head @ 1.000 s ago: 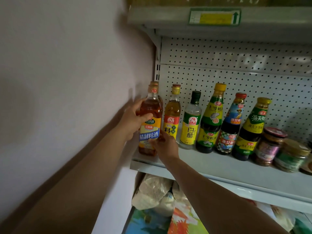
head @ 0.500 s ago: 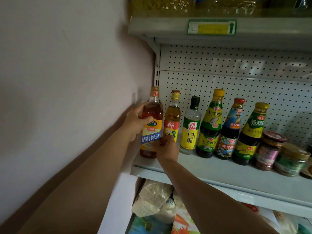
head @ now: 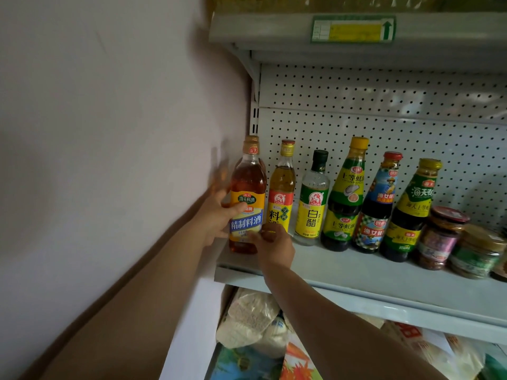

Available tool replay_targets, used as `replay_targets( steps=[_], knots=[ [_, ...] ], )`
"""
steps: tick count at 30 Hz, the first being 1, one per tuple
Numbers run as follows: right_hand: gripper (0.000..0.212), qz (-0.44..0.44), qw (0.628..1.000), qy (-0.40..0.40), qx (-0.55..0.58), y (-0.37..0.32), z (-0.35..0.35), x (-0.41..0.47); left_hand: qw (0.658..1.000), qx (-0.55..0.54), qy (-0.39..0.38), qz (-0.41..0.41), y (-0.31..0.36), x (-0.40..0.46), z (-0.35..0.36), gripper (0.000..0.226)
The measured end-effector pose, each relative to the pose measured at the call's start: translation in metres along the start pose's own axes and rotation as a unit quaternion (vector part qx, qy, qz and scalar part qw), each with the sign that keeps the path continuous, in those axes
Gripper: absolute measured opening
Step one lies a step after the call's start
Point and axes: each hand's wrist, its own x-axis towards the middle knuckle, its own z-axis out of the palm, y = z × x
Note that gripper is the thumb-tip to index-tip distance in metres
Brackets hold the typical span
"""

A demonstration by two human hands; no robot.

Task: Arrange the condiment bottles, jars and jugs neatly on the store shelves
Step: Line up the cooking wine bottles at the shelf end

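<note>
A person's two bare hands meet at the far left end of a grey store shelf point(head: 356, 272), beside a pale wall point(head: 96, 133). The left hand point(head: 216, 215) wraps the amber cooking wine bottle point(head: 248, 196) from the wall side, thumb across its yellow and blue label; the fingers behind are blurred, so how tightly that grip closes is hard to judge. The right hand point(head: 274, 246) curls low at the front, its fingertips pinching the same bottle near the base of the label. The bottle stands upright on the shelf, at the head of the row, just beside the wall.

To its right stand a slimmer yellow-labelled wine bottle point(head: 282, 187), partly masked by the right hand, then a clear vinegar bottle point(head: 312, 198) with a dark cap, an oyster sauce bottle point(head: 347, 196) with a yellow cap, a red-capped sauce bottle point(head: 380, 204) and a dark sauce bottle point(head: 411, 212) with a golden lid. Two squat jars, a red-lidded jar point(head: 441, 237) and a green-labelled jar point(head: 478, 250), close the row at the right edge.

A perforated back panel point(head: 384, 127) rises behind them. A yellow and green price tag point(head: 354, 29) sits on the edge of the shelf above. White sacks point(head: 249, 319) lie on the level below.
</note>
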Motion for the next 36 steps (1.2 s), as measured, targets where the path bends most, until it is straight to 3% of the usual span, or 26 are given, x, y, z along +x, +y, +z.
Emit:
replay_targets(
  steps=[4, 10, 18, 22, 29, 36],
  knots=[
    [0.021, 0.018, 0.998, 0.002, 0.067, 0.006, 0.002, -0.005, 1.0, -0.003, -0.001, -0.021, -0.005, 0.004, -0.002, 0.07],
    [0.012, -0.006, 0.998, -0.017, 0.062, 0.008, -0.001, -0.002, 1.0, -0.002, -0.006, -0.011, -0.005, 0.009, -0.003, 0.063],
    [0.033, -0.047, 0.996, -0.075, 0.028, 0.006, 0.002, 0.003, 1.0, 0.0, -0.012, -0.014, 0.0, 0.023, -0.003, 0.062],
    [0.043, -0.051, 0.992, -0.095, 0.067, 0.01, 0.008, 0.003, 1.0, -0.005, -0.006, -0.016, -0.001, 0.035, -0.001, 0.063],
    [0.04, -0.068, 0.988, -0.119, 0.072, 0.008, 0.015, 0.014, 1.0, -0.003, -0.011, -0.013, -0.002, 0.055, 0.001, 0.054],
    [0.047, -0.074, 0.987, -0.135, 0.048, 0.007, 0.021, 0.02, 1.0, -0.001, -0.009, -0.011, -0.004, 0.071, 0.003, 0.062]
  ],
)
